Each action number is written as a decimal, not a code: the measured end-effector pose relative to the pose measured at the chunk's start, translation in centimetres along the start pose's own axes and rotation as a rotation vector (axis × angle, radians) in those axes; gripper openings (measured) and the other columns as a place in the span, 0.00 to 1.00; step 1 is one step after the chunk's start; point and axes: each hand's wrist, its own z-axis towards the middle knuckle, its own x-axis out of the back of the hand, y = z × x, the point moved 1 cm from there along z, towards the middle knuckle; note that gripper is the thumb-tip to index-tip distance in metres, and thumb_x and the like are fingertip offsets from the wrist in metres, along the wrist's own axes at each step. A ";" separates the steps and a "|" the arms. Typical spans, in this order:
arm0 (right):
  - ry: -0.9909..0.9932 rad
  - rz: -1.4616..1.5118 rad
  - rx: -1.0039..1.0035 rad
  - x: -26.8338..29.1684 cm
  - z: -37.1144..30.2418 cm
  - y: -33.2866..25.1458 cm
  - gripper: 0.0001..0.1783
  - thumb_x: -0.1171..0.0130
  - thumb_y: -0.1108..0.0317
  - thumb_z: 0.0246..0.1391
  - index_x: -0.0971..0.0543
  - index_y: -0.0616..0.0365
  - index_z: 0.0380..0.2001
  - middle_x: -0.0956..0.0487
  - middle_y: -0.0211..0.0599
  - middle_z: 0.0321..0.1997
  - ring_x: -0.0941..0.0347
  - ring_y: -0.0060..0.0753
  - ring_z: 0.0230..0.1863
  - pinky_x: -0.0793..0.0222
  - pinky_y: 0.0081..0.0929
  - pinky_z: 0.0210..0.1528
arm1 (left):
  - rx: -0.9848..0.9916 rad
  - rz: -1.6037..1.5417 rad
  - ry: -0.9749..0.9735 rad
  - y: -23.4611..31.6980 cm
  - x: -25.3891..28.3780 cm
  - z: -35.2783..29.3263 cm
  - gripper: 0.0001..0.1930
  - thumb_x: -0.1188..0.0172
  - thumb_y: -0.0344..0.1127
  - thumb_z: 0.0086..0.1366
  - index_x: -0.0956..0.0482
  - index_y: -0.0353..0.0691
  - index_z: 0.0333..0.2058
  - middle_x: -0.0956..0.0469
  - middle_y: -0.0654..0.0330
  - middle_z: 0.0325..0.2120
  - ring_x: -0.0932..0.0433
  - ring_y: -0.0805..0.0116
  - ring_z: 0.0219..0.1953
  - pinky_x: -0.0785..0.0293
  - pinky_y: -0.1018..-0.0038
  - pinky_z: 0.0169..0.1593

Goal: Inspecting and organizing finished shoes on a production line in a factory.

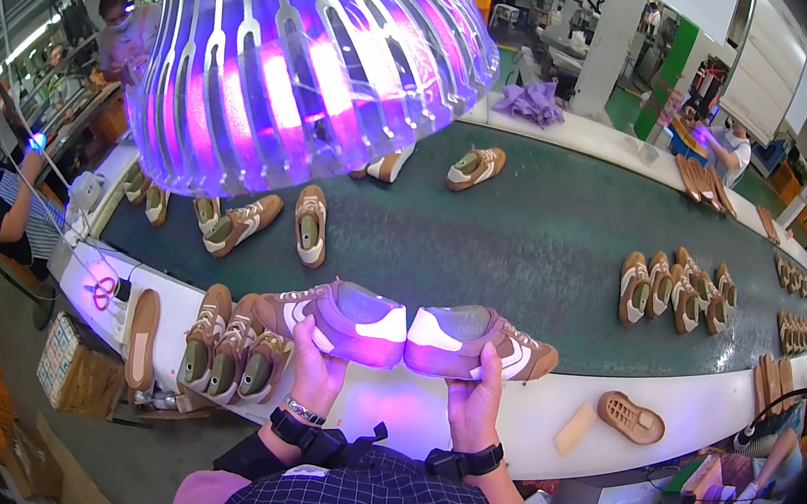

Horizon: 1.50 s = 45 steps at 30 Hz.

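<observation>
My left hand [318, 367] grips a brown sneaker [344, 313] with white stripes, its thumb up against the side. In my right hand [474, 402] is a matching sneaker [459, 331], held by its sole and side. The two shoes are level, heel to heel, with white heel patches facing each other and toes pointing outward. A purple-lit lamp with a ribbed, clear shade [315, 70] hangs above and casts violet light on them. Left of my left hand, several brown sneakers [232, 352] stand in a row on the white ledge [383, 416].
Beyond the ledge runs a green conveyor belt [485, 242] carrying several sneakers [310, 225], with another group [686, 292] at right. Red-handled scissors [99, 292] and a loose sole [143, 336] lie left. A brown sole [631, 418] lies right. A co-worker [8, 193] is at left.
</observation>
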 end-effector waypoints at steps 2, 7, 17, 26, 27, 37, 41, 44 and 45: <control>-0.027 -0.090 0.009 0.2 0.0 -0.2 0.28 0.45 0.57 0.56 0.37 0.55 0.56 0.31 0.36 0.55 0.34 0.34 0.57 0.38 0.38 0.60 | -0.017 0.011 -0.001 0.1 -0.2 0.0 0.23 0.56 0.49 0.65 0.33 0.42 0.53 0.28 0.62 0.50 0.29 0.65 0.52 0.33 0.66 0.56; -0.015 -0.157 0.068 0.6 0.1 -0.7 0.29 0.43 0.59 0.55 0.38 0.58 0.57 0.31 0.38 0.55 0.34 0.35 0.57 0.38 0.38 0.60 | -0.061 0.084 -0.014 0.7 -1.5 -0.6 0.21 0.52 0.47 0.64 0.32 0.42 0.51 0.27 0.64 0.47 0.29 0.68 0.51 0.34 0.68 0.55; -0.049 -0.094 -0.134 3.9 0.9 -0.2 0.26 0.41 0.64 0.51 0.33 0.60 0.52 0.26 0.36 0.49 0.30 0.33 0.50 0.35 0.35 0.56 | 0.244 0.032 -0.120 0.7 2.7 1.2 0.21 0.51 0.45 0.63 0.32 0.39 0.51 0.27 0.58 0.47 0.27 0.65 0.50 0.33 0.66 0.56; -0.094 -0.261 -0.328 7.0 -0.5 0.6 0.32 0.51 0.49 0.52 0.33 0.59 0.55 0.26 0.41 0.51 0.27 0.39 0.49 0.31 0.36 0.52 | 0.811 0.256 -0.065 -3.5 15.9 0.4 0.20 0.56 0.44 0.68 0.31 0.35 0.51 0.25 0.54 0.46 0.24 0.63 0.45 0.30 0.67 0.53; -0.097 -0.278 -0.333 7.1 -0.5 0.8 0.32 0.52 0.49 0.52 0.33 0.59 0.55 0.26 0.41 0.51 0.27 0.38 0.49 0.31 0.36 0.51 | 0.826 0.379 -0.008 -3.1 16.3 -0.4 0.19 0.56 0.43 0.68 0.28 0.35 0.47 0.24 0.56 0.44 0.24 0.64 0.43 0.29 0.68 0.51; -0.117 -0.359 -0.397 8.0 0.0 1.8 0.28 0.52 0.50 0.55 0.31 0.60 0.52 0.24 0.40 0.47 0.26 0.36 0.44 0.29 0.33 0.47 | -0.679 1.440 0.551 16.3 17.9 -1.2 0.24 0.35 0.42 0.50 0.26 0.35 0.43 0.24 0.49 0.39 0.25 0.57 0.40 0.29 0.67 0.45; -0.142 -0.411 -0.396 6.3 -0.1 2.9 0.30 0.52 0.48 0.54 0.32 0.60 0.52 0.25 0.40 0.47 0.26 0.37 0.45 0.30 0.34 0.49 | -0.283 1.669 0.675 20.8 26.4 0.4 0.39 0.31 0.43 0.39 0.34 0.35 0.52 0.27 0.46 0.43 0.28 0.50 0.46 0.32 0.64 0.50; -0.145 -0.450 -0.353 4.9 -0.4 3.6 0.33 0.52 0.46 0.52 0.32 0.60 0.53 0.25 0.41 0.48 0.27 0.38 0.46 0.31 0.34 0.50 | -0.027 1.518 0.429 21.0 28.4 1.5 0.43 0.31 0.40 0.36 0.37 0.35 0.55 0.27 0.48 0.43 0.28 0.54 0.45 0.32 0.66 0.51; -0.137 -0.450 -0.342 4.4 -0.5 3.9 0.33 0.52 0.46 0.52 0.32 0.60 0.53 0.25 0.41 0.48 0.27 0.38 0.46 0.31 0.34 0.50 | -0.005 1.467 0.318 20.9 28.3 1.7 0.45 0.31 0.39 0.35 0.37 0.35 0.55 0.28 0.47 0.44 0.28 0.54 0.46 0.32 0.67 0.51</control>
